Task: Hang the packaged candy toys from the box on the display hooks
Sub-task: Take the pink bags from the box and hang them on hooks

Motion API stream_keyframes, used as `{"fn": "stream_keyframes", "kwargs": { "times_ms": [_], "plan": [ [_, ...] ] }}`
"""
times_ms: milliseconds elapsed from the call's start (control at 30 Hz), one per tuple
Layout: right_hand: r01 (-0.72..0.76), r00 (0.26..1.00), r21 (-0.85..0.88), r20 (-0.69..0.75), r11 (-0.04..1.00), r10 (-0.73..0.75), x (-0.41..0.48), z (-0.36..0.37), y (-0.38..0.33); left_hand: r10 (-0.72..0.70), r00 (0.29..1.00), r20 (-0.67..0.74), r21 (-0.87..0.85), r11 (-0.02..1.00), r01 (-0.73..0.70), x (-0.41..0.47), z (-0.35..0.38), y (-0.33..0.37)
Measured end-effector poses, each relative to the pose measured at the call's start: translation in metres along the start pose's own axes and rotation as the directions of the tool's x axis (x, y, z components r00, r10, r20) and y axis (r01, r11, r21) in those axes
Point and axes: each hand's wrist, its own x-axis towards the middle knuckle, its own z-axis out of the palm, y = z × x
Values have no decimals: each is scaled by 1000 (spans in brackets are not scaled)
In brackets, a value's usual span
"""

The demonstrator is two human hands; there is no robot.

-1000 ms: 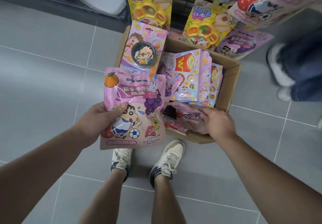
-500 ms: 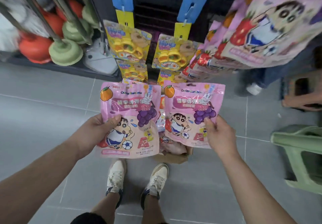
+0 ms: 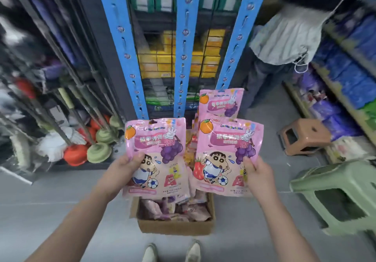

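Note:
My left hand (image 3: pixel 124 167) grips a pink cartoon candy pack (image 3: pixel 160 145) by its left edge, thumb on the front. My right hand (image 3: pixel 257 170) pinches a second identical pink pack (image 3: pixel 225 139) by its right edge. Both packs are held upright side by side above the open cardboard box (image 3: pixel 175 226), which lies on the floor with more pink packets inside. Behind the right pack, another pink pack (image 3: pixel 220 103) hangs on the right blue hook strip (image 3: pixel 236 43). The left blue strip (image 3: pixel 120 37) and the middle blue strip (image 3: pixel 185 43) rise above, bare in their upper parts.
Mops and red and green plungers (image 3: pixel 97 151) lean at the left. A brown stool (image 3: pixel 303 137) and a green stool (image 3: pixel 341 198) stand on the right. Another person (image 3: pixel 284 37) stands at the right by a shelf of goods. My shoes (image 3: pixel 173 251) are below the box.
My right hand has lifted a second pink pack out of the box and both packs have risen. My view has tilted up from the box to the blue hook strips.

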Motion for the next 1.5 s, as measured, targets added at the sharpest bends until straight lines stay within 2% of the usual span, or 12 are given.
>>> {"fn": "stream_keyframes", "kwargs": {
  "times_ms": [233,400,767,1133,1300,1500],
  "plan": [
    [99,994,-19,-46,995,-100,2,-48,-29,154,988,-27,158,976,-148,-31,23,61],
    [119,991,-1,-53,993,-119,12,-61,-30,191,981,-37,63,980,-189,-32,34,62],
    [120,989,-112,-67,986,-128,42,-61,-47,192,969,-153,82,980,-181,-13,48,77],
    [109,985,-241,-102,964,-137,76,-54,-80,195,974,-115,62,980,-189,48,44,96],
    [100,990,-255,-73,962,-123,94,-43,-84,219,972,-84,93,973,-211,54,51,110],
    [131,991,-168,9,977,-131,134,-31,-90,186,966,-182,49,982,-180,62,53,121]
  ]
}}
